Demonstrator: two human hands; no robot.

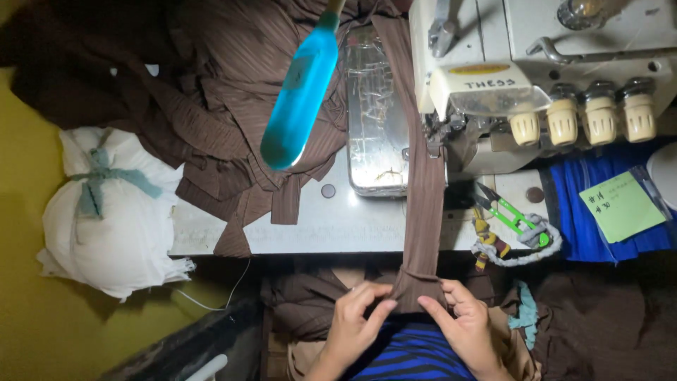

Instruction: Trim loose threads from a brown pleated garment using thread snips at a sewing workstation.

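Note:
A long brown ribbed fabric strip (425, 190) runs from under the presser foot of the white overlock sewing machine (536, 63) down over the table edge toward my lap. My left hand (356, 321) pinches the strip's lower folded end from the left. From the right, my right hand (462, 321) grips the same end, fingers curled on the cloth. Both hands meet just below the table's front edge, above my blue striped lap.
A heap of brown ribbed fabric (233, 92) covers the table's left. A blue lamp bar (302, 88) hangs over it. Green thread snips (509, 215) lie at the right beside a green note (622, 206). A tied white bundle (113, 212) sits at far left.

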